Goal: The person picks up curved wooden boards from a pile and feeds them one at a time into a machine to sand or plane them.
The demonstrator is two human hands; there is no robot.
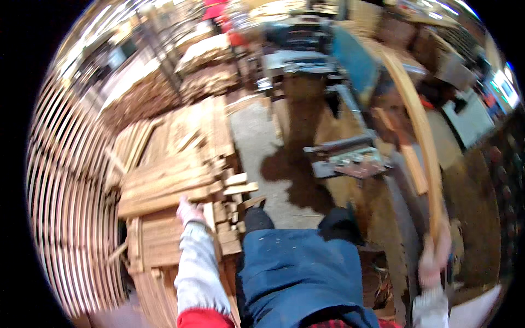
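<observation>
My left hand (190,211) reaches to the near edge of a wooden board (156,204) on top of a stack. Its fingers meet that edge, but blur hides whether they close on it. Out to the right, my right hand (435,256) is closed around the near end of a long, narrow wooden board (416,117). This board stretches away from me past the machine and looks bowed in the fisheye picture. A shorter wood strip (414,168) lies beside it, on the machine side.
Short offcuts (236,185) jut from the stack's right side. Slatted wood piles (71,208) rise at far left. Ahead stands a machine (309,60) with a metal bracket (344,156) beside a dark floor stain (298,175). A person in red (216,10) is at the back.
</observation>
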